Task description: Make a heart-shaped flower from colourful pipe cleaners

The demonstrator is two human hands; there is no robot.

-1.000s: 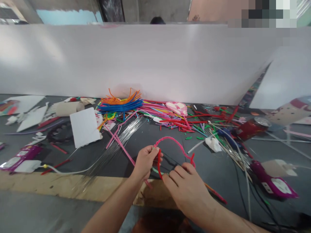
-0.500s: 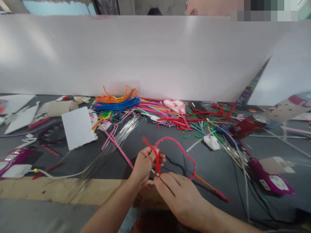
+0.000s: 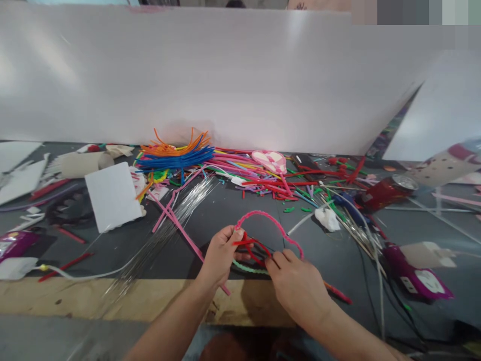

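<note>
My left hand (image 3: pixel 222 253) is closed, pinching the left side of a pink twisted pipe-cleaner loop (image 3: pixel 278 225) together with a red pipe cleaner (image 3: pixel 243 242). The red one bends at my left fingertips, and its strands run right to my right hand (image 3: pixel 296 281). There my thumb and fingers are closed on them; their tips are hidden. A pale green twisted length (image 3: pixel 248 269) curves between the hands below the red strands. Past my right hand, an orange and red end (image 3: pixel 340 294) sticks out over the dark table.
Blue pipe cleaners (image 3: pixel 180 161) lie bundled beneath orange ones at the back, beside many pink and red ones. Thin wires (image 3: pixel 188 203) lie left of my hands. A white card (image 3: pixel 112 198), a red can (image 3: pixel 389 193) and a purple packet (image 3: pixel 421 276) are around. A white panel (image 3: pixel 225 75) stands behind.
My right hand has moved to the right, drawing the red strands from near upright to slanting right. My left hand stays at the loop. The view has tilted down slightly.
</note>
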